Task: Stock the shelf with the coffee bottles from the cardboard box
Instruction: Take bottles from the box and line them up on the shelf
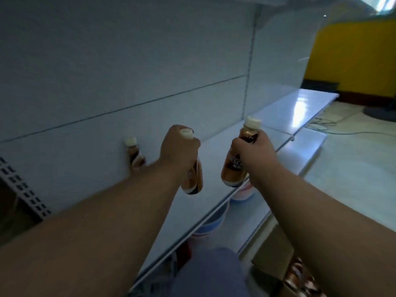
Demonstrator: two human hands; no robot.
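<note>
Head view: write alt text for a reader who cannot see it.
Both hands hold a coffee bottle each, left hand and right hand, over a white shelf. A third bottle stands at the back panel.

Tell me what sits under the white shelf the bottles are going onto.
Under the white metal shelf, on a lower shelf, stand a blue plastic tub and a white-and-red tub. The shelf edge covers their upper parts, so their contents and anything farther back cannot be seen.

2 brown bottles (232, 168) held upright (1 (135, 154) shelved).
</note>
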